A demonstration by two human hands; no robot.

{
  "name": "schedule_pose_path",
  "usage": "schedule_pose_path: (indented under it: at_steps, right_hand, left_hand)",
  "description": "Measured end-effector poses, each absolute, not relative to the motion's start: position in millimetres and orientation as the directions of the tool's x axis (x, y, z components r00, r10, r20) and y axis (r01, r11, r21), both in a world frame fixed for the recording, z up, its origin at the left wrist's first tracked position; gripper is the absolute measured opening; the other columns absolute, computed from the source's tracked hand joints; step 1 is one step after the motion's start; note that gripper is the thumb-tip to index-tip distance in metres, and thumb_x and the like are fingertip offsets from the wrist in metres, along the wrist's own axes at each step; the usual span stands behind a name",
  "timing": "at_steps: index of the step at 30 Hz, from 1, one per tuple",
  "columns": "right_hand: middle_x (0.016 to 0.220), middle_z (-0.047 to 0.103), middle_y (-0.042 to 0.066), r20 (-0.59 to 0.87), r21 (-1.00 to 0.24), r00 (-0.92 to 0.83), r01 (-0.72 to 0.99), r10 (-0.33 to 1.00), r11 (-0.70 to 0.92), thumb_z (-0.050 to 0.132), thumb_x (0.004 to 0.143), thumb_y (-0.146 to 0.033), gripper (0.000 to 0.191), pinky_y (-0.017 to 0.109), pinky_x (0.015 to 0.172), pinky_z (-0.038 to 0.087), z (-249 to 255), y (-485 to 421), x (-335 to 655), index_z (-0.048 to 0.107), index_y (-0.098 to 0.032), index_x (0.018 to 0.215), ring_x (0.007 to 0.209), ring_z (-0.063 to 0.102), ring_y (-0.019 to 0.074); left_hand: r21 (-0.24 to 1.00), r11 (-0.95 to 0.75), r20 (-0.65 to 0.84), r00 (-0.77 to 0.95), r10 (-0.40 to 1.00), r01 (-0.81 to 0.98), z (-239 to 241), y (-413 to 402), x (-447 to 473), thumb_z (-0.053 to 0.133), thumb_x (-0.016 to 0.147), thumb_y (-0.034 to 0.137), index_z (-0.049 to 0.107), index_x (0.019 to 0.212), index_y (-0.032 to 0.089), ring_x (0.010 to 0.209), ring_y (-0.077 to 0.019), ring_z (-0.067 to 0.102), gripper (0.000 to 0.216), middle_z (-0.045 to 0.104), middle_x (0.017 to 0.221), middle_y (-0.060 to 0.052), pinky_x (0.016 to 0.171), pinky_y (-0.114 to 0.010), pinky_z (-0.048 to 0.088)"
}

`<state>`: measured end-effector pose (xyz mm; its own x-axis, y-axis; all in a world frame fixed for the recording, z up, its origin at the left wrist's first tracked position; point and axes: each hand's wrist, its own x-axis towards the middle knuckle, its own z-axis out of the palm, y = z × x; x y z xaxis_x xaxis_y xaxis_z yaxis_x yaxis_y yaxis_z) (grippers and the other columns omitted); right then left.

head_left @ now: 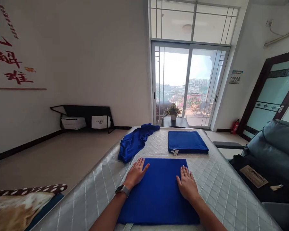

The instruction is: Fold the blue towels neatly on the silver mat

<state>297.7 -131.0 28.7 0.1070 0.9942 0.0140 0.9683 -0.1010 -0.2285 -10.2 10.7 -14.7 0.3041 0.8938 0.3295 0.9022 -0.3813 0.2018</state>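
Head view: the left hand (135,173) and right hand (188,183) lie flat on the near folded blue towel (159,195), one at each side. The fingers (140,163) are stretched out and slightly spread, gripping nothing. The towel sits at the near middle of the quilted bed (221,179). A second folded towel (186,141) lies farther off, with a crumpled blue cloth (135,141) at far left. An uneven push could probably slide the towel on the smooth cover and skew its layers.
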Motion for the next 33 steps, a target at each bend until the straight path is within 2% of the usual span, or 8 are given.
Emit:
schedule_pose_path:
  at_steps: [6,11,16,19,22,25,28,33]
  right_hand:
    - [0.168,0.015,0.01,0.03,-0.268,0.111,0.958,0.993,-0.099,0.021,0.102,-0.046,0.07,0.042,0.126,0.005,25.2,-132.3,298.6,0.023,-0.007,0.16,0.156,0.011,0.0217]
    - [0.167,0.019,0.012,0.055,-0.3,0.104,0.95,0.993,-0.083,0.025,0.101,-0.041,0.067,0.044,0.126,0.007,21.0,-132.3,300.0,0.026,-0.007,0.16,0.156,0.013,0.0243]
    - [0.167,0.018,0.01,0.076,-0.263,0.044,0.965,0.996,-0.022,0.031,0.096,-0.024,0.065,0.045,0.125,0.01,16.9,-134.9,304.5,0.025,-0.012,0.16,0.156,0.012,0.0249]
    - [0.167,0.018,0.01,0.069,-0.266,0.051,0.963,0.996,-0.031,0.03,0.096,-0.023,0.065,0.045,0.125,0.011,17.6,-134.7,305.7,0.025,-0.011,0.16,0.156,0.014,0.0246]
    - [0.167,0.02,0.011,0.063,-0.298,0.075,0.953,0.995,-0.053,0.026,0.1,-0.032,0.064,0.044,0.125,0.009,19.7,-133.2,304.9,0.026,-0.007,0.159,0.155,0.015,0.0242]
    - [0.167,0.021,0.012,0.066,-0.319,0.097,0.945,0.993,-0.071,0.024,0.101,-0.042,0.068,0.044,0.126,0.008,20.8,-132.0,303.8,0.026,-0.006,0.159,0.155,0.015,0.024]
    - [0.167,0.02,0.01,0.066,-0.326,0.107,0.942,0.992,-0.08,0.023,0.101,-0.043,0.069,0.043,0.126,0.007,20.4,-131.9,303.4,0.025,-0.007,0.16,0.156,0.014,0.0226]
    - [0.167,0.02,0.009,0.067,-0.322,0.108,0.943,0.992,-0.081,0.023,0.1,-0.043,0.069,0.042,0.126,0.008,19.0,-132.4,303.5,0.026,-0.008,0.16,0.156,0.014,0.0215]
  left_hand:
    - [0.179,-0.409,0.431,0.303,0.85,0.895,17.8,-16.7,16.7,0.029,0.104,0.057,0.049,0.148,0.014,0.148,-0.0263,0.038,0.065,0.047,0.158,-0.013,0.121,-0.045,0.034]
    - [0.155,-0.653,0.323,0.587,0.742,0.741,29.4,-68.5,110.0,0.029,0.104,0.058,0.05,0.149,0.023,0.149,-0.0231,0.038,0.061,0.045,0.159,-0.008,0.122,-0.042,0.033]
    - [0.179,-0.784,0.288,0.73,0.619,0.594,17.6,-92.0,181.4,0.019,0.107,0.051,0.033,0.158,0.021,0.151,-0.0235,0.034,0.062,0.042,0.16,-0.011,0.123,-0.049,0.032]
    - [0.189,-0.732,0.249,0.689,0.681,0.655,9.9,-85.7,184.2,0.016,0.106,0.053,0.031,0.159,0.018,0.152,-0.0246,0.03,0.065,0.039,0.162,-0.013,0.123,-0.05,0.03]
    - [0.152,-0.645,0.212,0.613,0.761,0.749,5.0,-72.1,161.9,0.015,0.105,0.057,0.032,0.159,0.018,0.154,-0.026,0.026,0.069,0.035,0.164,-0.011,0.124,-0.05,0.027]
    - [0.123,-0.555,0.188,0.53,0.827,0.823,3.2,-56.0,123.7,0.017,0.103,0.061,0.032,0.159,0.018,0.153,-0.0271,0.026,0.072,0.034,0.164,-0.012,0.124,-0.051,0.027]
    - [0.11,-0.457,0.167,0.437,0.884,0.883,0.9,-41.7,77.2,0.016,0.103,0.063,0.032,0.159,0.017,0.153,-0.0279,0.027,0.073,0.033,0.164,-0.014,0.124,-0.053,0.026]
    - [0.089,-0.33,0.165,0.313,0.935,0.94,-9.6,-29.1,7.8,0.015,0.102,0.066,0.032,0.158,0.013,0.153,-0.0273,0.025,0.079,0.031,0.165,-0.016,0.124,-0.048,0.024]
